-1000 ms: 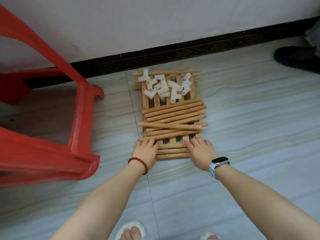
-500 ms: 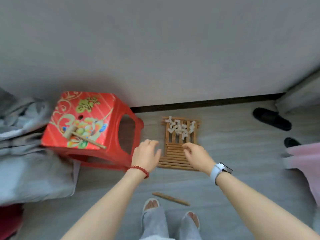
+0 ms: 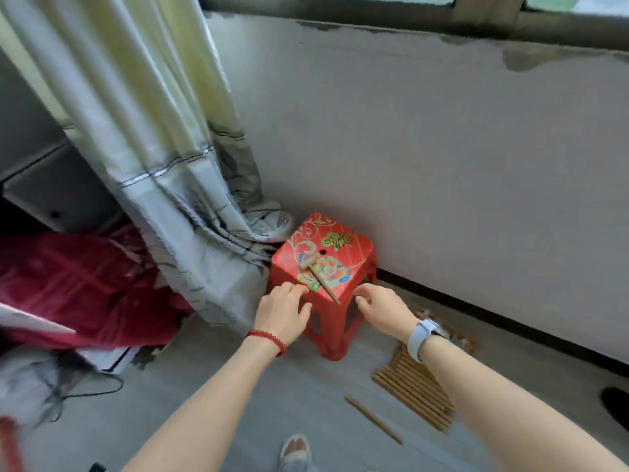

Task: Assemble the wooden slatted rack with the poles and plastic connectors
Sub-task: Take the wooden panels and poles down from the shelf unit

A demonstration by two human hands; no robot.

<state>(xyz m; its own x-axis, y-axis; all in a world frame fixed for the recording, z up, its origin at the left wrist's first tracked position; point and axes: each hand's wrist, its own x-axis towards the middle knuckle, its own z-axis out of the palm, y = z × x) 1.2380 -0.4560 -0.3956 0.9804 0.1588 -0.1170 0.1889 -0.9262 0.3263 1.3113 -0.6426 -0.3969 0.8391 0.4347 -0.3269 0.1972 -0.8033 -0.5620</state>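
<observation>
Grey floor (image 3: 238, 413) runs to a pale wall, with a curtain (image 3: 163, 148) hanging at the left and a red stool (image 3: 326, 264) standing near the wall.

Fingers of the left hand (image 3: 284, 313) are loosely curled and close together, tips at the near-left edge of the stool seat; they hold nothing. Fingers of the right hand (image 3: 381, 308) are likewise loosely curled and empty, tips just off the near-right edge of the seat. Whether either hand touches the stool cannot be told. A red bead bracelet (image 3: 269, 338) sits on the left wrist, a watch (image 3: 420, 337) on the right.

Between the hands, one wooden mallet (image 3: 318, 275) lies on the seat, handle pointing to the near edge.

The slatted rack (image 3: 412, 390) lies flat on the floor to the right of the stool, partly hidden by the right forearm, with a row of poles on it. One loose pole (image 3: 372, 419) lies on the floor just left of the rack. Plastic connectors are not clearly visible.

Step in hand, as judged: preparation; both hands reach toward the stool, probably to draw it closer or take the mallet. No joint is assembled yet. Next move calls for a firm two-sided grip on the seat edges, keeping the mallet from sliding off.

Count: one stool, one mallet, one rack, one loose pole; poles on the rack cannot be counted.
</observation>
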